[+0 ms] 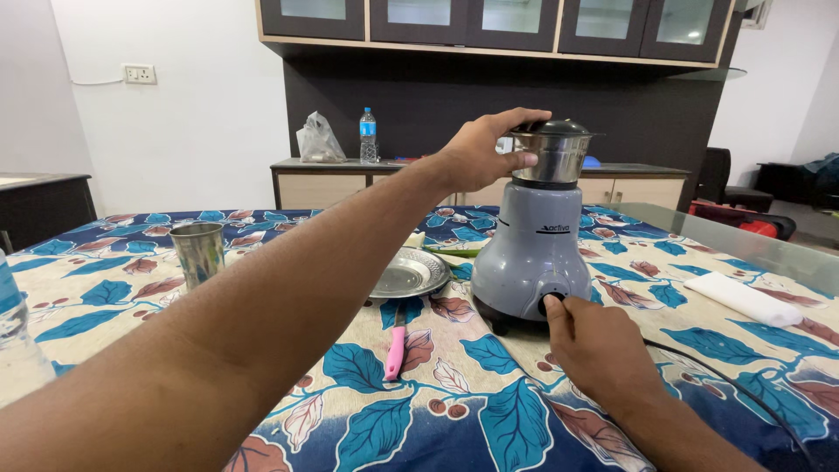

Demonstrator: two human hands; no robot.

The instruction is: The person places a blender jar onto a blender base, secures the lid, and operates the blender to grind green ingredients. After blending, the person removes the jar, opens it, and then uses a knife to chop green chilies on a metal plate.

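Now | left hand [479,153] fingers grasping jar lid [552,128] | right hand [599,348] fingers pinching mixer knob [551,303]

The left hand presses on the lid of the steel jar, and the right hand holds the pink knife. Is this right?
Not quite. In the head view the right hand is at the knob of the grey mixer grinder; the pink knife lies untouched on the tablecloth. The left hand does press the jar lid.
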